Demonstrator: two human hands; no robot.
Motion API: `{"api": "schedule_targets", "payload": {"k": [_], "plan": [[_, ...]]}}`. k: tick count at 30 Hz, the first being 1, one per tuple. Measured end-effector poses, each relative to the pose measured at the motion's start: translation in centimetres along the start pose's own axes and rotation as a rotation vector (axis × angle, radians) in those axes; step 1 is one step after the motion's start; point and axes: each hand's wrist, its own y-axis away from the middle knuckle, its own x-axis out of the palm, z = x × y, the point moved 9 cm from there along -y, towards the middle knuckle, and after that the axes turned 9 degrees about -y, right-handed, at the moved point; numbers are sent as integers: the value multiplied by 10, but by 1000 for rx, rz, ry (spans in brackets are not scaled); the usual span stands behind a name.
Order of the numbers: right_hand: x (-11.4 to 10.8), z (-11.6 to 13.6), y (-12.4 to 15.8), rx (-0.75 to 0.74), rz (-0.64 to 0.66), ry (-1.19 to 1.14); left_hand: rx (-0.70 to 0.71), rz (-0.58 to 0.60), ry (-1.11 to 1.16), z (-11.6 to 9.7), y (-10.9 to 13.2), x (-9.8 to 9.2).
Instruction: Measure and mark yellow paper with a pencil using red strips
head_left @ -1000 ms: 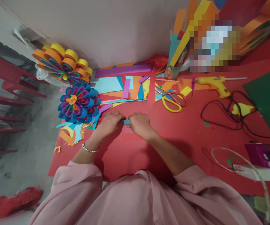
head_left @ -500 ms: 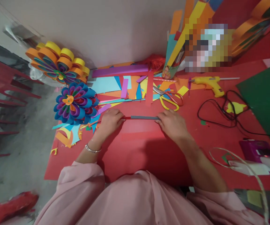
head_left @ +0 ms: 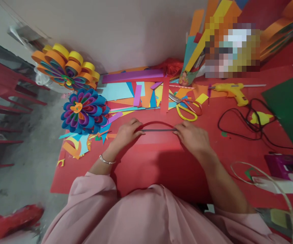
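My left hand [head_left: 129,133] and my right hand [head_left: 191,135] pinch the two ends of paper strips over the red table [head_left: 146,159]. One is a red paper strip [head_left: 158,122], bowed up in an arc away from me. The other is a grey paper strip [head_left: 158,130], held straight across below it. Both strips' ends are hidden under my fingers. Beyond my right hand, scissors [head_left: 187,113] with yellow and red handles lie apart from it. To the left of my left hand stands a blue and purple paper flower [head_left: 84,112].
An orange and yellow paper flower [head_left: 67,67] is at the back left. Paper strips and scraps [head_left: 118,91] cover the rear. A yellow glue gun [head_left: 230,89], a black cord [head_left: 224,123] and a purple box [head_left: 280,162] are on the right. Red chairs [head_left: 11,91] stand left of the table.
The red strip has bent into an arc, parting from the grey strip, where both lay nearly in one line. My hands have come slightly closer together. The whole view has shifted a little.
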Motion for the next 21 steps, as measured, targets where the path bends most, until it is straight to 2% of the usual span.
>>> {"api": "schedule_targets", "payload": {"k": [5,9,12,16,19,21], "plan": [[-3,-8,2,76,-59,-26,14,-58,-10,-4,-3,-1],[-2,-17,4,82,-89,-142,66,-127,-14,-6,-2,-4],[-2,-16,0,60,-118,-241,137,-157,49,-14,-4,-1],[6,-3,-7,-55,-77,-342,171,-173,123,-18,-7,2],[11,4,-11,-123,-73,-407,121,-178,94,-10,-4,-2],[13,3,-12,-132,-81,-421,19,-195,3,3,2,-9]]}}
